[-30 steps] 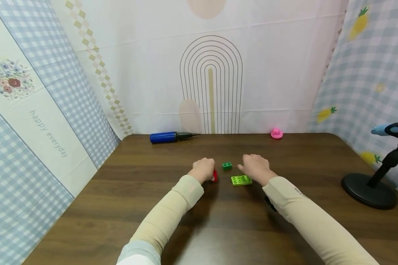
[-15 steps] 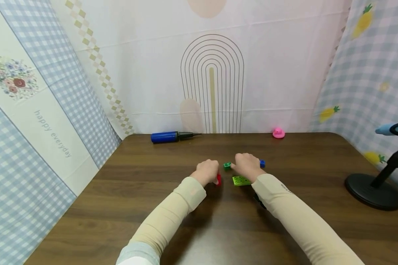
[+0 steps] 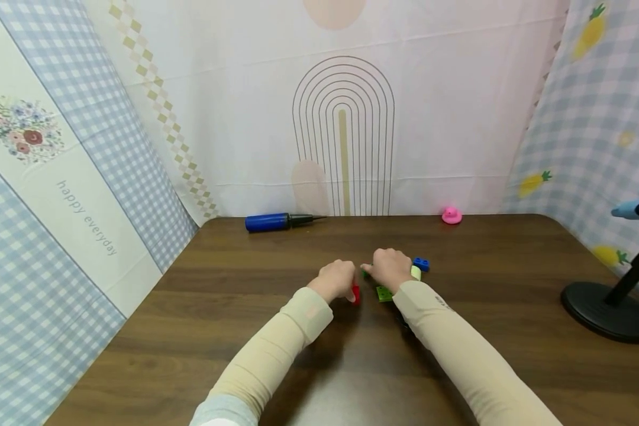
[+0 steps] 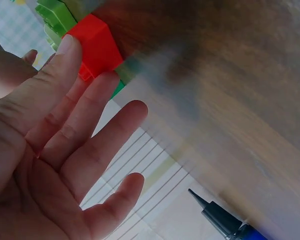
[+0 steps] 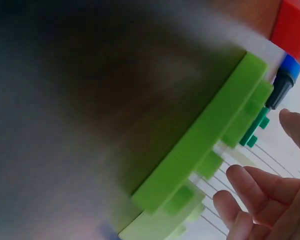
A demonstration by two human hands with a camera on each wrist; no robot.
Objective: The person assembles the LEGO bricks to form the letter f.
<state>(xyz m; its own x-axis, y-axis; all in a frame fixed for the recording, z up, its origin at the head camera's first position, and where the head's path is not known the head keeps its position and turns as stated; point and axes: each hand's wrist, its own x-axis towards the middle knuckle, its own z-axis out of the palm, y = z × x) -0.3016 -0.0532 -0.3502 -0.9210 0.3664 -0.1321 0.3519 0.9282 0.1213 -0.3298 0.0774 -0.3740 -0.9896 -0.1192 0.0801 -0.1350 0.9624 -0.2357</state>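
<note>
In the head view my left hand is at a red brick. The left wrist view shows thumb and fingertips of the left hand pinching the red brick, the other fingers spread. My right hand hovers over the bricks, partly covering a lime green brick and a dark green one. In the right wrist view the right hand holds nothing, its fingers relaxed beside the lime brick and dark green brick.
A pale green brick and a blue brick lie right of my right hand. Along the table's back edge are a blue pump and a pink duck. A black stand is at the right.
My right hand has moved left across the bricks, uncovering the blue and pale green ones. My left hand, with the red brick, has shifted slightly right and nearer the body.
</note>
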